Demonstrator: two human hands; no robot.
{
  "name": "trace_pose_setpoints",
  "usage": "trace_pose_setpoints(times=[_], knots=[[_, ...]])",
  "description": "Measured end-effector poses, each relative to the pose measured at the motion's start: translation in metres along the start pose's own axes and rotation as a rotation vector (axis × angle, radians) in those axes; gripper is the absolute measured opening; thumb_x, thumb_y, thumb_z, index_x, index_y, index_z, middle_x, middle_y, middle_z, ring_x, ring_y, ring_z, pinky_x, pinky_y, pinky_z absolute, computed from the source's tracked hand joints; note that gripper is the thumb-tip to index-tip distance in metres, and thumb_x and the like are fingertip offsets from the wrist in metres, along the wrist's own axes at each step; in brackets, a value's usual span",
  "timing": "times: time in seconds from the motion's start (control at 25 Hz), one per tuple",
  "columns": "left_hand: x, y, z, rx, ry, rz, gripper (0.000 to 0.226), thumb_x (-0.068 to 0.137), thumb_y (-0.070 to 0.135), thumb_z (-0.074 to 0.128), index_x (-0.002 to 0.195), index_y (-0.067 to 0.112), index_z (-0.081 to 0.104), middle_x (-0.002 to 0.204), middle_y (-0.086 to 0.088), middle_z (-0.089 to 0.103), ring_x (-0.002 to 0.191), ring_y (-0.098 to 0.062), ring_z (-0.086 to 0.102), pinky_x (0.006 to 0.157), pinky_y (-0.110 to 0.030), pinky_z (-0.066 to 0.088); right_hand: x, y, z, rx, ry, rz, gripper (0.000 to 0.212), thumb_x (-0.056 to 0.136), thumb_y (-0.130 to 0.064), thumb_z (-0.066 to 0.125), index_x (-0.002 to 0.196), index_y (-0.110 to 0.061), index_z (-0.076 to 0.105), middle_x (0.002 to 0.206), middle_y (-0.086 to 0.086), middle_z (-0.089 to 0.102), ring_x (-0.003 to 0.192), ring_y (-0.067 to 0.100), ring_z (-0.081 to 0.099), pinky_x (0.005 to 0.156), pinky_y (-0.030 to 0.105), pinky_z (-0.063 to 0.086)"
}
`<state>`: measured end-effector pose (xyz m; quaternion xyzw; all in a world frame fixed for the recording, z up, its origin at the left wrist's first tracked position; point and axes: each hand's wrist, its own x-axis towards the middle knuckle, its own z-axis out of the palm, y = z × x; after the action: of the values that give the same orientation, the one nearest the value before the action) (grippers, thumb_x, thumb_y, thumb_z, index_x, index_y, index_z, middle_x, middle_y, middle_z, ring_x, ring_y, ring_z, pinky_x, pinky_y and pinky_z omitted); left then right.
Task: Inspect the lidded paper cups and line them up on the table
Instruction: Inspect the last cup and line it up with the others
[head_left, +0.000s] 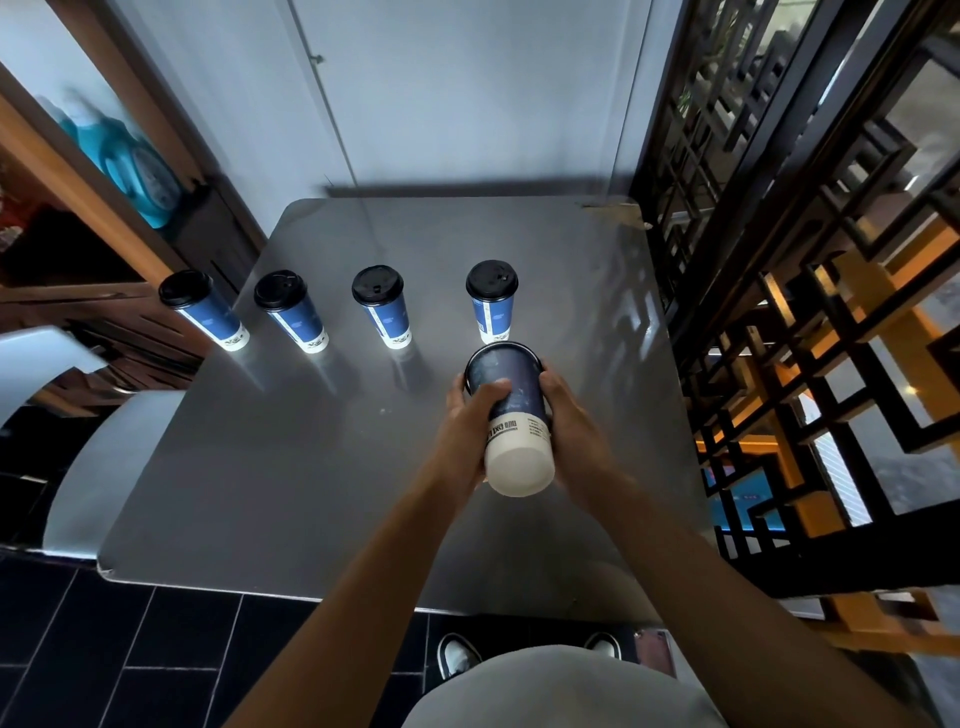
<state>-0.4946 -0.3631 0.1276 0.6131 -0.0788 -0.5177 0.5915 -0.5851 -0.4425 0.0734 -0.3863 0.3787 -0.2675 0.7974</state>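
I'm inspecting the fifth cup, tipped bottom-up, left hand and right hand both clasping it. Next, I'd upright it beside the rightmost cup.

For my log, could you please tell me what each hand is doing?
Left hand: closed on the tilted cup.
Right hand: closed on the same cup.

Surface: grey and glossy, with rounded corners, standing against a pale wall.
Lattice screen: dark frame with orange wood showing behind it, running along the right side.
Wooden shelf: sitting at left, holding blue plastic bottles.
Floor: dark tiles showing below the near edge.
Chair: pale, standing at left.
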Motion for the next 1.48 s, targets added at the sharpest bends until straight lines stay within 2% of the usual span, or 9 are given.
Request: trace_pose_setpoints(times=[0.12,0.28,0.44,0.52,0.64,0.88,1.04,1.32,1.48], knots=[[-0.003,0.004,-0.003,0.04,-0.021,-0.163,0.096,0.064,0.054,0.072,0.147,0.014,0.046,0.121,-0.026,0.07,0.072,-0.03,0.073,0.061,-0.038,0.061,0.001,0.004,-0.001,0.002,0.004,0.106,0.076,0.081,-0.063,0.064,0.145,-0.024,0.05,0.139,0.016,0.064,0.122,0.04,0.065,0.106,0.065,0.047],[-0.003,0.002,-0.005,0.177,-0.017,-0.183,0.065,0.095,0.052,0.048,0.145,0.011,0.05,0.077,-0.007,0.074,0.054,-0.02,0.071,0.05,-0.026,0.053,0.005,0.004,-0.005,0.018,0.021,0.039,0.071,0.086,-0.057,0.056,0.144,-0.016,0.051,0.136,0.021,0.065,0.114,0.041,0.068,0.09,0.05,0.06],[-0.003,0.006,-0.001,0.209,-0.025,-0.202,0.084,0.074,0.068,0.052,0.141,0.018,0.053,0.093,-0.013,0.074,0.075,-0.03,0.075,0.065,-0.034,0.053,0.009,0.003,-0.002,0.044,0.034,0.067,0.079,0.081,-0.056,0.059,0.145,-0.012,0.049,0.139,0.027,0.06,0.108,0.039,0.067,0.072,0.039,0.062],[-0.001,0.005,0.0,0.316,-0.002,-0.18,0.1,0.06,0.074,0.052,0.145,0.022,0.046,0.101,-0.022,0.075,0.085,-0.043,0.075,0.055,-0.031,0.054,0.009,0.002,-0.002,0.049,0.023,0.053,0.081,0.08,-0.057,0.061,0.146,-0.012,0.047,0.139,0.028,0.059,0.108,0.04,0.066,0.07,0.038,0.062],[0.003,0.008,-0.007,0.432,0.027,-0.109,0.07,0.084,0.062,0.044,0.145,0.028,0.04,0.086,-0.017,0.07,0.068,-0.034,0.071,0.046,-0.027,0.051,0.015,0.006,-0.006,-0.006,0.049,0.026,0.067,0.092,-0.052,0.056,0.147,-0.014,0.045,0.138,0.025,0.06,0.102,0.036,0.069,0.07,0.038,0.061],[0.004,0.004,-0.002,0.27,0.0,-0.116,0.069,0.073,0.054,0.057,0.136,0.03,0.048,0.107,-0.02,0.072,0.082,-0.035,0.072,0.083,-0.06,0.058,0.018,0.009,-0.005,0.043,0.036,0.044,0.055,0.102,-0.045,0.049,0.147,-0.013,0.045,0.137,0.023,0.061,0.108,0.038,0.066,0.07,0.038,0.064],[0.001,0.007,-0.007,0.084,-0.001,-0.247,0.055,0.095,0.048,0.051,0.135,0.011,0.056,0.09,-0.011,0.074,0.064,-0.022,0.073,0.055,-0.033,0.06,0.018,0.016,-0.006,0.096,0.076,0.202,0.067,0.087,-0.06,0.056,0.14,-0.019,0.054,0.127,0.019,0.071,0.102,0.035,0.073,0.08,0.048,0.062],[0.0,0.001,-0.006,0.197,-0.033,-0.23,0.05,0.093,0.058,0.045,0.114,0.016,0.061,0.081,-0.007,0.073,0.066,-0.022,0.071,0.06,-0.029,0.05,0.018,0.015,-0.008,0.108,0.099,0.159,0.058,0.1,-0.049,0.05,0.142,-0.009,0.048,0.133,0.027,0.063,0.081,0.028,0.073,0.067,0.038,0.061],[-0.003,0.004,-0.004,0.328,0.019,-0.171,0.07,0.072,0.063,0.039,0.12,0.016,0.061,0.093,-0.016,0.073,0.083,-0.033,0.072,0.061,-0.033,0.055,0.018,0.012,-0.011,-0.039,0.089,0.155,0.085,0.076,-0.07,0.06,0.141,-0.015,0.052,0.132,0.02,0.065,0.099,0.034,0.072,0.084,0.049,0.061]])
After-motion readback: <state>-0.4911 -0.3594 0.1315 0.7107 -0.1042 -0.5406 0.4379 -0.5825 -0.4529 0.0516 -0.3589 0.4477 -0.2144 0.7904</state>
